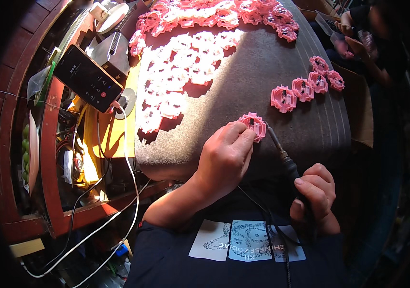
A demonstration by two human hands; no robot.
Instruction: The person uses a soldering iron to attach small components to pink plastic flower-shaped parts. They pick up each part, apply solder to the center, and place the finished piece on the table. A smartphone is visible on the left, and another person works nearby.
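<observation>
A pink plastic housing with a small black part in it sits near the front of the grey work surface. My left hand pinches its near left side, fingers closed on it. In my right hand is a soldering iron, gripped by its dark handle. The iron's metal tip reaches up to the right edge of that housing; whether it touches cannot be made out. Beyond, to the right, several like pink housings lie in a loose cluster.
Rows of pink housings cover the sunlit left and far parts of the grey surface. At left, a phone with a white cable rests beside a metal box. Another person's hand shows at the far right.
</observation>
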